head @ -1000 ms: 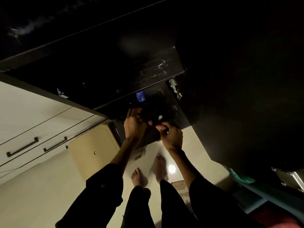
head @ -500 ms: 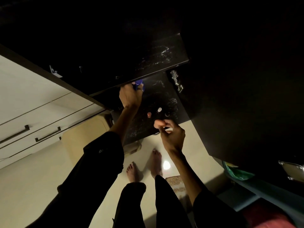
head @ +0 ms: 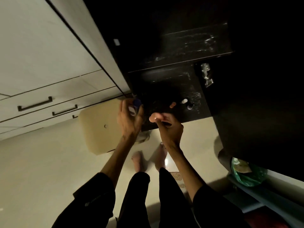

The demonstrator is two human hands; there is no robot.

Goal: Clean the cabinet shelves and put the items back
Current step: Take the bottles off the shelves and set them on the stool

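Black shelf (head: 166,91) is carrying three small bottles (head: 184,101) well right of the left hand (head: 130,120), with a metal hinge (head: 206,74) on the dark wall behind and a beige stool (head: 100,127) on the pale floor (head: 41,162) below. Half a second ago the left hand was reaching up to the upper shelf edge; it is now gripping the blue bottle (head: 135,106) lower down, beside the stool. The right hand (head: 167,127) is still pinching a pink-capped bottle (head: 153,118) at the shelf's front edge.
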